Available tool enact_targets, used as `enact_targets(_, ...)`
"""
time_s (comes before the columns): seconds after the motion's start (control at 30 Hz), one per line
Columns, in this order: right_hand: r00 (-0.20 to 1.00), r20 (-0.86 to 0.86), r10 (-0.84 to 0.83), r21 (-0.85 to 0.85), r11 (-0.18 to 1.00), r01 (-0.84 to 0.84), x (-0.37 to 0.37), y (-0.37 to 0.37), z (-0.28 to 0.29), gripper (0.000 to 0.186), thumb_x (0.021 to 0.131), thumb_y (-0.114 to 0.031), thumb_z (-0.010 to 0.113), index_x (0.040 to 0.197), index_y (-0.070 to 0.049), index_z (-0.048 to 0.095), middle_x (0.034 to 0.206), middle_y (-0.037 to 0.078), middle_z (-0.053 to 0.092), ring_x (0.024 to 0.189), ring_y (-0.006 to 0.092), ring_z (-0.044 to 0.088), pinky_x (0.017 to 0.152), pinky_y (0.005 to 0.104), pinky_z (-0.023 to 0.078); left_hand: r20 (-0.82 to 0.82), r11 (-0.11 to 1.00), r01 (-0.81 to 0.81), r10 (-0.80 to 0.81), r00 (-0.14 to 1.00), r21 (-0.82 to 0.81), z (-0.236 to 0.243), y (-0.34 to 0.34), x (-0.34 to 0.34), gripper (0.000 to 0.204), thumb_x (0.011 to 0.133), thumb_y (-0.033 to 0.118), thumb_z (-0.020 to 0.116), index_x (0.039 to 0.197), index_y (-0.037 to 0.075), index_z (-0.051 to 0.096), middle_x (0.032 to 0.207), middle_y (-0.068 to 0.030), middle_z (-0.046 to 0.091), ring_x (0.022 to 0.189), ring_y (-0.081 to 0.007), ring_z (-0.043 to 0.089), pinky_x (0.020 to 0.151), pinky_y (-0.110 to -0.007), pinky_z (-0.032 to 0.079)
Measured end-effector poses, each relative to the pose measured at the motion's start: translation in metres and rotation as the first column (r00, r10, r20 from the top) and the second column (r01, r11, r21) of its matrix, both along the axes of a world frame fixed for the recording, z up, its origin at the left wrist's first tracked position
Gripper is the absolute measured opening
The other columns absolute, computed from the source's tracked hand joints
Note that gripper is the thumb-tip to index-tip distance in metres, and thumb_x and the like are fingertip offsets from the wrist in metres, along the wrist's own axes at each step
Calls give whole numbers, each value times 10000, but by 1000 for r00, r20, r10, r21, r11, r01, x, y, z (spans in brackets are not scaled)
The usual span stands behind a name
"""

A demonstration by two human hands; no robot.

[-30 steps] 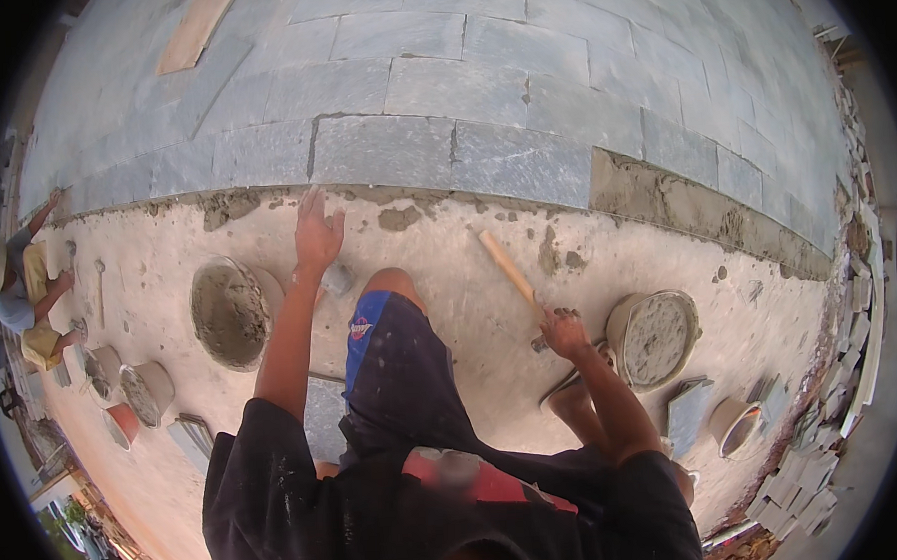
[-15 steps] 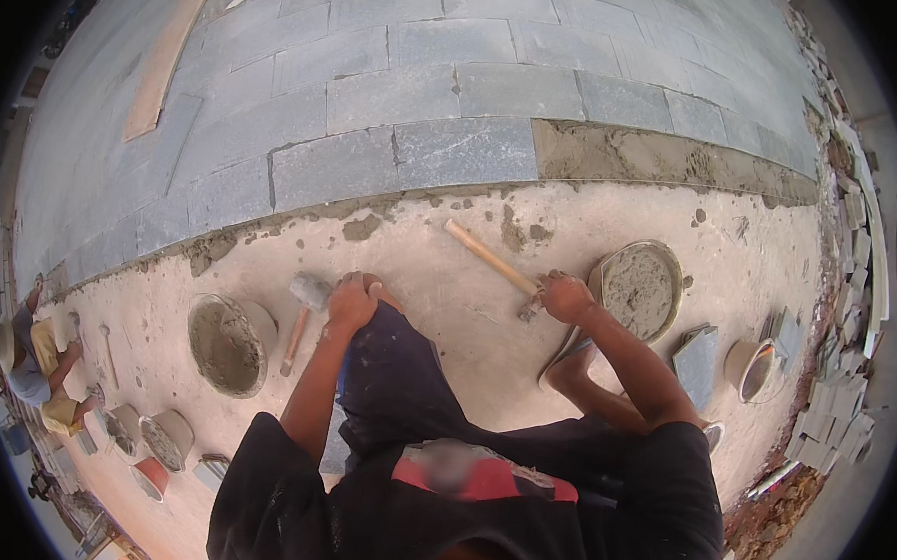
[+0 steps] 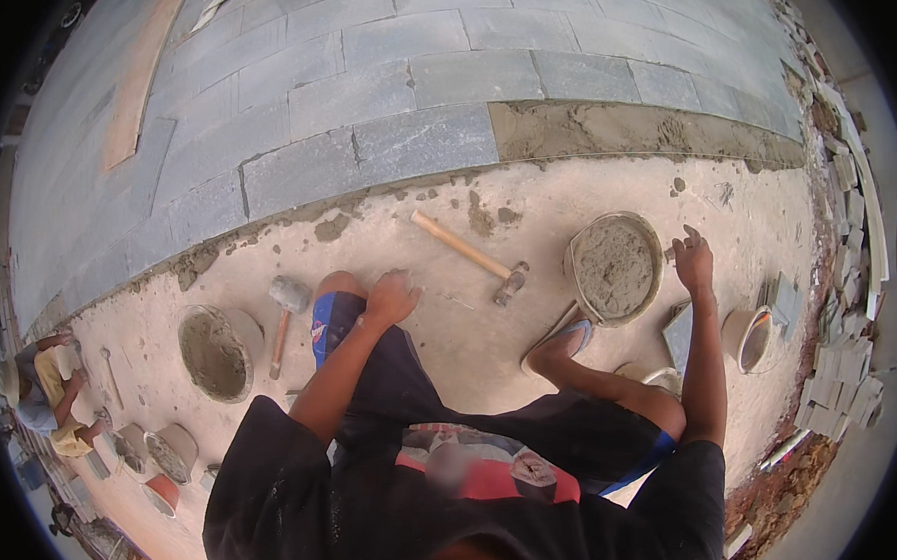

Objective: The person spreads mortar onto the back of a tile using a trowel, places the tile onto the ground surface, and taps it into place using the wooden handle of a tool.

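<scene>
My left hand [image 3: 394, 296], holding nothing, hangs over the pale floor near my left knee, fingers loosely bent and apart. My right hand [image 3: 692, 259] holds nothing visible; its fingers are spread beside a bucket of grey mortar [image 3: 614, 269]. Between my hands lies a wooden-handled hammer [image 3: 467, 250] with a dark metal head. A grey-headed mallet [image 3: 288, 294] lies left of my left knee, beside another mortar bucket [image 3: 215, 354]. Ahead, grey stone tiles [image 3: 425, 151] end beside an uncovered strip of wet mortar [image 3: 645, 124], with mortar blobs along their near edge.
A co-worker [image 3: 38, 388] in a hat crouches at the far left among more buckets [image 3: 171, 457] and a tool. A wooden plank [image 3: 143, 83] lies on the tiles. At right are a small bucket [image 3: 752, 342], loose tiles [image 3: 786, 305] and piles of stone pieces [image 3: 844, 401].
My right hand has left the hammer, now lying uncovered, and moved right and up beside the bucket. My left hand has drawn back from the tile edge and shifted right. The view has shifted.
</scene>
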State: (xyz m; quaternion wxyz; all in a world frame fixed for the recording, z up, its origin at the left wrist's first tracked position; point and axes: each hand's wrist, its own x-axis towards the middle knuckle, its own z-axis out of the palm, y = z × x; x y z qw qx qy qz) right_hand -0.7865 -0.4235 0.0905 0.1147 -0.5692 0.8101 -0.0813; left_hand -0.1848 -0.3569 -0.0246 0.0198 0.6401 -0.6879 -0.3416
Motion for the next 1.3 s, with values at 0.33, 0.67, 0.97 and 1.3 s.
enact_targets(0.33,983,170,-67,-73,994,81,-34,-4,-80,566,938,-272,679,1399,28,541,1227,306,658,1151,410,645,997,437,488,-93,995,44,-53,994,-93,-26,35,-78,474,897,264,667,1249,-47,609,1224,-224,624,1200,-389,568,1031,-455,468)
enact_targets(0.67,869,491,-64,-98,987,128,-15,-19,-93,473,988,-288,650,1304,63,619,1212,239,695,1160,298,659,1012,378,481,-173,845,-370,328,929,-385,-53,-69,-76,386,855,200,718,1157,-34,665,1121,-204,656,1111,-394,608,965,-453,509)
enact_targets(0.97,738,442,510,-70,840,-538,164,-9,-10,334,978,-219,657,1231,-2,629,1155,176,680,1089,316,656,983,390,499,11,661,-376,502,865,-650,-22,-188,104,434,873,284,719,1176,-22,676,1158,-234,653,1133,-420,596,972,-465,488)
enact_targets(1.3,133,96,986,407,83,-910,259,11,-174,766,884,-277,717,1542,-112,361,1463,274,442,1385,446,424,1146,619,301,187,819,-266,407,894,-509,-57,-207,139,754,933,465,625,1511,28,418,1607,-203,331,1501,-366,282,1220,-452,285)
